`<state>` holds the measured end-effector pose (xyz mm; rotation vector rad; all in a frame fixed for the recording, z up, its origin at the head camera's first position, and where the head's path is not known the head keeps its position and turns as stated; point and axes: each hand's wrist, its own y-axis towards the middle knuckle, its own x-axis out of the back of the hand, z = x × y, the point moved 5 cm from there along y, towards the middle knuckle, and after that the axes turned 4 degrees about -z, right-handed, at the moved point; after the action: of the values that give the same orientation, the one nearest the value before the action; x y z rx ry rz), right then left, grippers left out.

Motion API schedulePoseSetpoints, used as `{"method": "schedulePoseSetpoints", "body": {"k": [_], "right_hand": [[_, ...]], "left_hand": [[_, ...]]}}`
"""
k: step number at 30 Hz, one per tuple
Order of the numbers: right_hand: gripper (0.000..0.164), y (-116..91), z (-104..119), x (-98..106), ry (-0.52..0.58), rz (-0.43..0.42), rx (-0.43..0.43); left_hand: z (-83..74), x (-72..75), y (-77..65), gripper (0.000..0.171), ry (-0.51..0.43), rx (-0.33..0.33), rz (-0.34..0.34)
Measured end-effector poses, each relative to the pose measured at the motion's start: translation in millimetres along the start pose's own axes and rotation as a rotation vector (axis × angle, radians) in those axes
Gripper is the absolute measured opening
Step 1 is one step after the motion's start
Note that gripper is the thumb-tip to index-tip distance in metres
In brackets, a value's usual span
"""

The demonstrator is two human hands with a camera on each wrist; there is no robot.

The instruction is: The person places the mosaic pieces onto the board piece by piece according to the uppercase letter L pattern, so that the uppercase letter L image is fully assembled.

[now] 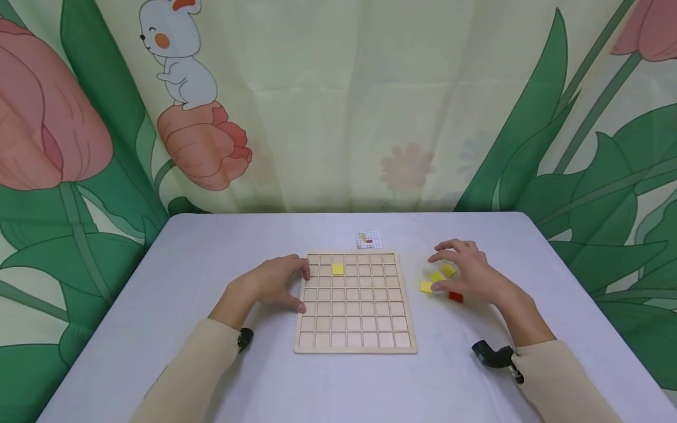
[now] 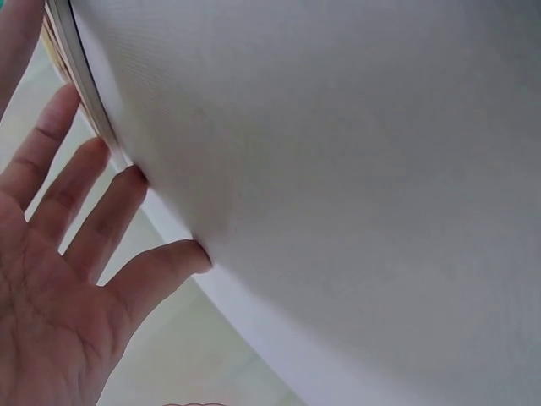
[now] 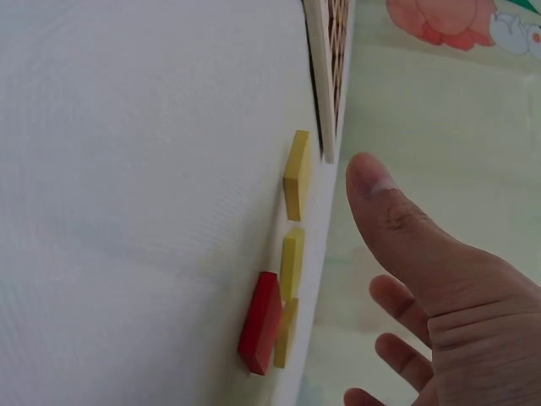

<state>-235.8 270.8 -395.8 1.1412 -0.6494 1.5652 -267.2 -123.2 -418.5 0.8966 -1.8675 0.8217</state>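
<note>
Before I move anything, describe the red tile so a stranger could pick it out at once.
On the white table, look right of the wooden board to the loose tiles by the right hand. At the near edge of that cluster lies the red tile, the only one of its colour; its three neighbours are yellow.

Head cam's way back, up at 6 o'clock of the white-topped table (image 1: 355, 388), facing forward and down at the squarish pale wooden grid board (image 1: 353, 309). Wrist cams sit super close and low, rolled sideways, catching the board's edge at 10 o'clock (left) and 1 o'clock (right). Head and right also share the red rectangular block (image 3: 259, 326).
</note>
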Motion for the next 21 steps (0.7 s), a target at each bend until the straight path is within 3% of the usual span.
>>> {"method": "schedulePoseSetpoints", "body": {"k": [12,21], "right_hand": [[0.045,-4.0,-9.6,-10.8,0.012,-0.002,-0.039],[0.05,-5.5,-9.1,-13.6,-0.001,0.029,-0.051]], "left_hand": [[-2.2,6.2,4.1,0.06,0.014,-0.019,-0.01],[2.7,0.0,2.7,0.061,0.025,0.0,-0.01]]}}
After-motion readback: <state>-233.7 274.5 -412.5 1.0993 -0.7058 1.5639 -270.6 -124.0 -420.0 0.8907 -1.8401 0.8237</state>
